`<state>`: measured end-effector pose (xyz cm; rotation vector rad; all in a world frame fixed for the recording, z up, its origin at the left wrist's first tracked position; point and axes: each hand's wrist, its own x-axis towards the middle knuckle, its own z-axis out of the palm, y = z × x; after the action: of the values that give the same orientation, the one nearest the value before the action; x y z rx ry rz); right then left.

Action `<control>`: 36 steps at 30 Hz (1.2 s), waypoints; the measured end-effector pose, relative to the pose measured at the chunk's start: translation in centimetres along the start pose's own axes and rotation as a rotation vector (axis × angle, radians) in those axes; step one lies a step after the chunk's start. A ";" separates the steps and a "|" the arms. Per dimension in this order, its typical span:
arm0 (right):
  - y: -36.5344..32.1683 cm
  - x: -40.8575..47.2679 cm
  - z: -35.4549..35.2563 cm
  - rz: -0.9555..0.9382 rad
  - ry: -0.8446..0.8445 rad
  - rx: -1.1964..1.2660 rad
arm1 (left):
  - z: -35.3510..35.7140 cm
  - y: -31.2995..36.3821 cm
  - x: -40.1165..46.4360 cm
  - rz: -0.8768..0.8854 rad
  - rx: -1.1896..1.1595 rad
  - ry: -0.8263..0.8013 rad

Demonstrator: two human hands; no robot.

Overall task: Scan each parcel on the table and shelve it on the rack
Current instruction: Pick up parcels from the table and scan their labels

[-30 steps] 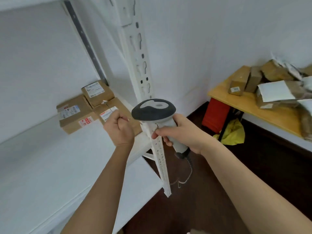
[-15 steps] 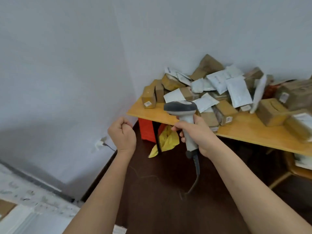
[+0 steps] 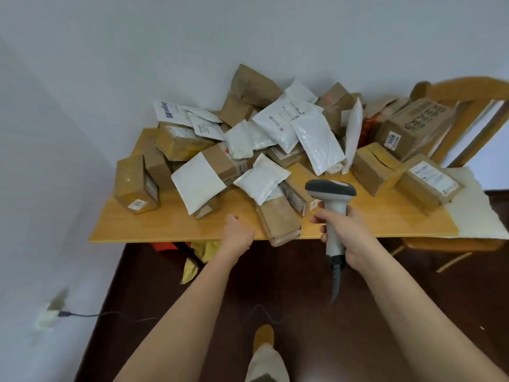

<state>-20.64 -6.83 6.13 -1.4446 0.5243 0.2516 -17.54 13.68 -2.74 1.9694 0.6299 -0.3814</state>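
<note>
Centrally, a wooden table (image 3: 170,226) is set against the far wall, and its far half is covered by a heap of parcels (image 3: 264,139), brown boxes mixed with white mailers. A brown box (image 3: 279,219) is seen overhanging the near edge. A grey scanner (image 3: 332,199) is held upright by the right hand (image 3: 348,232), whose fingers are wrapped round its handle. The left hand (image 3: 237,232) is stretched over the near edge with fingers loosely extended, nothing held.
</note>
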 end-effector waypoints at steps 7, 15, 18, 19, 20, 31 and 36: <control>0.4 8.8 1.6 0.103 0.095 -0.049 | 8.0 1.7 9.5 -0.126 0.039 -0.241; 1.4 12.8 0.6 0.173 0.076 -0.111 | 12.2 4.2 10.8 -0.328 0.305 -0.073; 1.0 14.2 0.2 0.181 0.059 -0.118 | 12.4 4.3 10.3 -0.298 0.303 -0.049; 0.7 14.6 0.1 0.178 0.043 -0.112 | 12.4 4.2 10.1 -0.289 0.294 -0.034; 0.4 15.0 0.1 0.175 0.021 -0.106 | 12.2 4.2 9.9 -0.289 0.276 -0.028; -3.5 16.2 -2.0 0.122 -0.170 -0.091 | 6.0 5.6 4.3 -0.354 -0.332 -0.188; -3.7 15.7 -2.2 0.115 -0.231 -0.128 | 5.6 5.2 1.7 -0.381 -0.629 -0.141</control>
<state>-5.79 -11.75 1.65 -1.4879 0.4084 0.5450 -13.14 7.18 -2.43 1.2142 0.9077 -0.4784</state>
